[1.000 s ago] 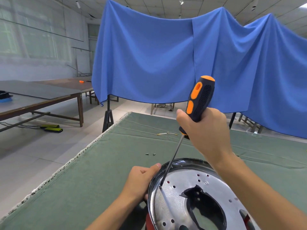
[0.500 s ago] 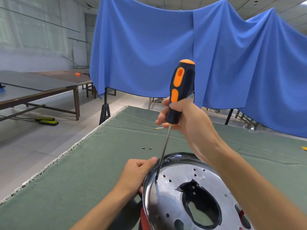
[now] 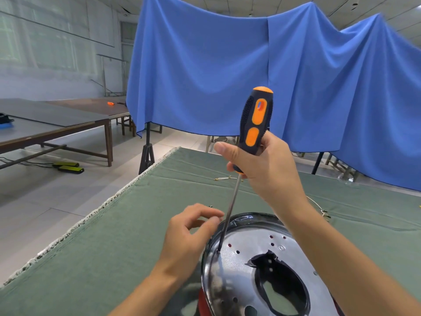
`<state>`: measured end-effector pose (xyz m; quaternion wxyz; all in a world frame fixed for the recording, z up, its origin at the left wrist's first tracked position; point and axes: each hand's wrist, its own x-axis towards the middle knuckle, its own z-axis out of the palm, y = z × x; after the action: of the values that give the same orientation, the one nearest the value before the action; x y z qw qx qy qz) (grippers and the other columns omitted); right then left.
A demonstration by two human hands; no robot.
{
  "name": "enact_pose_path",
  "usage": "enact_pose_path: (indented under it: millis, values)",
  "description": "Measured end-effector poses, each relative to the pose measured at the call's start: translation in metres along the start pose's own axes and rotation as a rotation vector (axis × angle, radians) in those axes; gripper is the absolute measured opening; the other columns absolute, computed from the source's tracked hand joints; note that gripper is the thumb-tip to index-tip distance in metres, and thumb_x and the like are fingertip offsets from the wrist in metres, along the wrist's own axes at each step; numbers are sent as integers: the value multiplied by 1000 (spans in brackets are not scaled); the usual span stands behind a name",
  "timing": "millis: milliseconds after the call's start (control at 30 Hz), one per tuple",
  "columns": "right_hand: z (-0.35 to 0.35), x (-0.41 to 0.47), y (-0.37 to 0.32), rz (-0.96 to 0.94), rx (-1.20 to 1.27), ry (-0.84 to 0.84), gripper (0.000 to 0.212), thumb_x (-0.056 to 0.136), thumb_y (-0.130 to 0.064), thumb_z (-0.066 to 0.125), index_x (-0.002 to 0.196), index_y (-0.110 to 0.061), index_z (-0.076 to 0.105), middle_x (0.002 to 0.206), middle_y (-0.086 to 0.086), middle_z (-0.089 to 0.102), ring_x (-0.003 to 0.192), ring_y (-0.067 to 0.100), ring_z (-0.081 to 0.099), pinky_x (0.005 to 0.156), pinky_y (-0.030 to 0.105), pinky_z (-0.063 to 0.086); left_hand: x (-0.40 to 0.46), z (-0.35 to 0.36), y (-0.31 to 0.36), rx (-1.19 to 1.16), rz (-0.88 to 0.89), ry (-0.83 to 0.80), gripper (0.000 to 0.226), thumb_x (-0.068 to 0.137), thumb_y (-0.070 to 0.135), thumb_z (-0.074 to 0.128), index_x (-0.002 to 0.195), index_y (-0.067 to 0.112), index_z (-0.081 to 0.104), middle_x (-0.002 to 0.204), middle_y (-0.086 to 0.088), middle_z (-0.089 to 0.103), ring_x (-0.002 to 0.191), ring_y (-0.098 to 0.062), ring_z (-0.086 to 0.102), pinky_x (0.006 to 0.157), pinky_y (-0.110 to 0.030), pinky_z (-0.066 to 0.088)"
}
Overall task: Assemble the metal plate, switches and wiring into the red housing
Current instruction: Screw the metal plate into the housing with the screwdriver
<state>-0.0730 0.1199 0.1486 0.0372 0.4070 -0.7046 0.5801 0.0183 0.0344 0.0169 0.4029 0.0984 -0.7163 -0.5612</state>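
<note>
A shiny round metal plate (image 3: pixel 241 267) with small holes and a large dark cut-out lies at the bottom centre, over the red housing (image 3: pixel 201 301), of which only a sliver shows. My right hand (image 3: pixel 264 165) grips the lower part of an orange-and-black screwdriver (image 3: pixel 254 124), held nearly upright. Its long shaft runs down and its tip sits on a hole near the plate's left rim. My left hand (image 3: pixel 189 238) is at the plate's left rim beside the shaft, fingers loosely curled, holding nothing that I can see.
The work lies on a green cloth-covered table (image 3: pixel 118 247). Tiny screws (image 3: pixel 210 206) lie just beyond my left hand, and a yellow-tipped wire (image 3: pixel 224 178) farther back. A thin wire (image 3: pixel 319 207) lies to the right. Blue drapes hang behind; brown tables stand at left.
My left hand has let go of the plate's rim, its fingers now spread beside the shaft. My right hand has shifted its hold on the screwdriver handle, which stands more upright.
</note>
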Motion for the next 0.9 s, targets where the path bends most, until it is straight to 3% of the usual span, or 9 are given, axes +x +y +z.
enact_pose_path:
  millis: [67, 133, 233, 300, 400, 533, 767, 833, 900]
  values:
    - [0, 1, -1, 3, -62, 24, 49, 65, -56, 76, 72, -16, 49, 55, -2, 63, 57, 10, 66, 63, 39, 53, -3, 4, 3, 9, 30, -49, 13, 69, 33, 75, 80, 25, 74, 80, 5, 73, 80, -10, 68, 76, -20, 51]
    - [0, 0, -1, -7, -97, 32, 52, 69, -55, 74, 74, -9, 50, 62, 7, 66, 50, 2, 61, 60, 36, 52, 0, 9, 4, 29, 19, -20, 11, 69, 16, 83, 73, 21, 74, 73, 6, 73, 72, -10, 68, 71, -20, 52]
    - [-3, -3, -4, -28, -67, 15, 56, 74, -53, 70, 87, 0, 58, 75, 11, 69, 55, 2, 64, 55, 25, 50, 5, 9, 7, 42, 4, -23, 12, 72, 6, 80, 69, 17, 74, 67, 3, 72, 65, -13, 68, 65, -21, 52]
    - [-6, -4, -6, 6, 92, -28, 46, 76, -47, 72, 94, -6, 60, 84, 10, 71, 66, 10, 68, 56, 19, 51, 6, 7, 9, 70, 25, -59, 11, 75, 7, 77, 72, 17, 75, 69, 5, 73, 68, -11, 69, 67, -20, 53]
    - [-12, -4, -5, 79, 252, -115, 18, 83, -31, 57, 96, -18, 61, 93, 2, 73, 82, 20, 69, 67, 30, 56, 5, 4, 13, 102, 51, -100, 19, 81, 6, 71, 77, 24, 75, 74, 10, 74, 73, -8, 70, 71, -19, 53]
    - [-13, -7, -3, 12, 228, -75, 8, 91, -16, 60, 97, -13, 65, 85, -1, 75, 78, 22, 71, 68, 37, 57, 3, 0, 13, 140, 67, -126, 24, 85, 7, 66, 80, 29, 72, 76, 13, 73, 75, -6, 68, 74, -23, 54]
    - [-5, -8, -5, -103, 206, -29, 21, 75, -24, 77, 82, -15, 59, 56, -15, 57, 49, 2, 56, 53, 17, 51, 4, 3, 9, 38, -29, -128, 9, 79, 7, 74, 74, 15, 74, 72, 3, 74, 72, -14, 69, 72, -30, 55]
    - [-5, -7, -5, -99, 198, -34, 29, 74, -29, 79, 84, -11, 60, 62, -9, 59, 52, 3, 57, 52, 14, 48, 5, 2, 9, 51, -30, -162, 11, 82, 8, 70, 74, 14, 75, 73, 2, 74, 74, -16, 69, 71, -28, 55]
    - [-8, -5, -7, -76, 210, -62, 31, 74, -31, 76, 89, -8, 61, 72, 8, 62, 61, 9, 59, 54, 17, 50, 5, 1, 8, 84, -21, -201, 13, 86, 9, 67, 78, 14, 76, 78, 1, 74, 77, -23, 68, 71, -26, 54]
